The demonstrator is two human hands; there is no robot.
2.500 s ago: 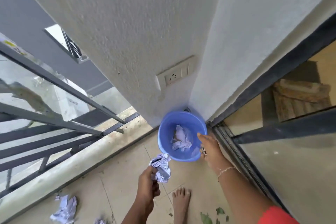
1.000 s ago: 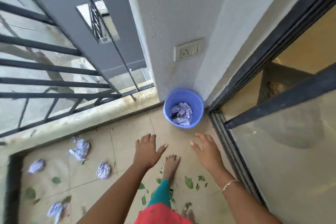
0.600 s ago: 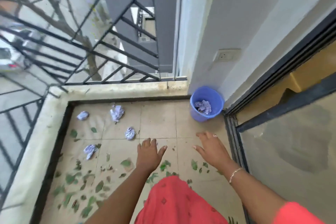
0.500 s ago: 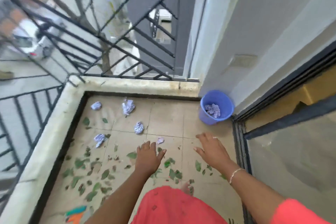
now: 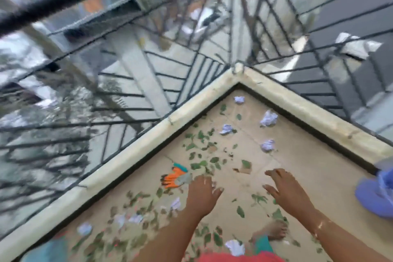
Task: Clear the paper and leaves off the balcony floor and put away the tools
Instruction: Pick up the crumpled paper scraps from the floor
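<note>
Blue bucket (image 5: 376,195) is slipping to the view's right edge as the person's turning toward the balcony floor's (image 5: 308,166) railing corner. Left hand (image 5: 202,194) and right hand (image 5: 287,191) are hanging open, empty now, so I'm guessing the paper balls (image 5: 269,118) and leaves (image 5: 200,134) lying near that corner are coming next.

No text, label, brand, number or sign was legible. Frame was motion-blurred. Crumpled paper (image 5: 269,118) just inside parapet corner (image 5: 238,74) was too smeared to show any print.
</note>
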